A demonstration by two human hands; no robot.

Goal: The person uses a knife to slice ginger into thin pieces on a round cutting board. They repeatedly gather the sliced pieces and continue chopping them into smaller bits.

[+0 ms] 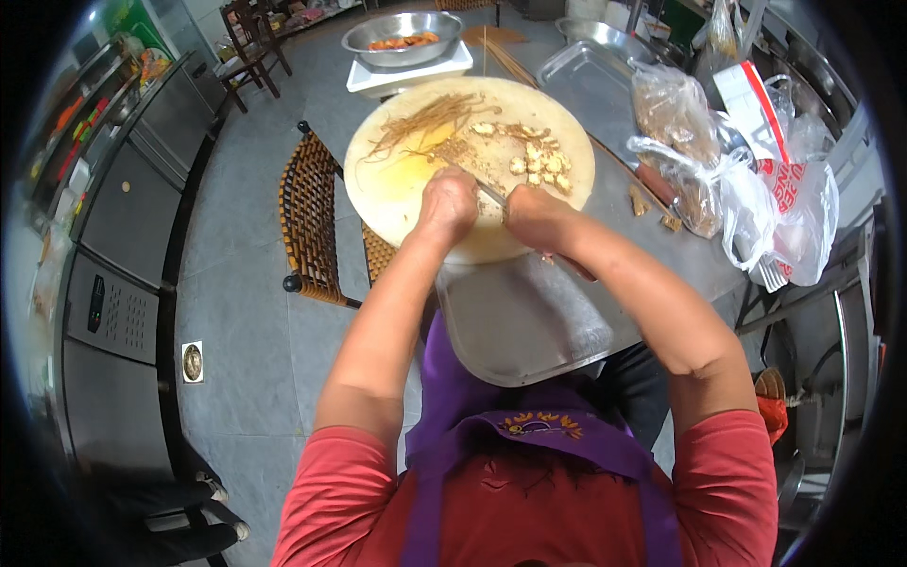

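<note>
My right hand (528, 210) grips the handle end of a knife (489, 190), whose blade slants up and left across a round chopping board (496, 244). Beside the blade, my left hand (451, 200) is closed over the board; what its fingers hold is hidden, and they may press on root strands. Brown root-like strands (432, 122) spread over the upper left of the board, with finely chopped bits (453, 151) just above my left hand. Pale sliced pieces (542, 163) lie in a cluster at the board's right.
A steel tray (524, 340) juts out below the board. Behind stands a steel bowl (401, 55) of orange food on a white scale (411, 76). Plastic bags (744, 191) crowd the table's right side. A woven chair (312, 212) is at left. Someone's shoes (223, 496) show lower left.
</note>
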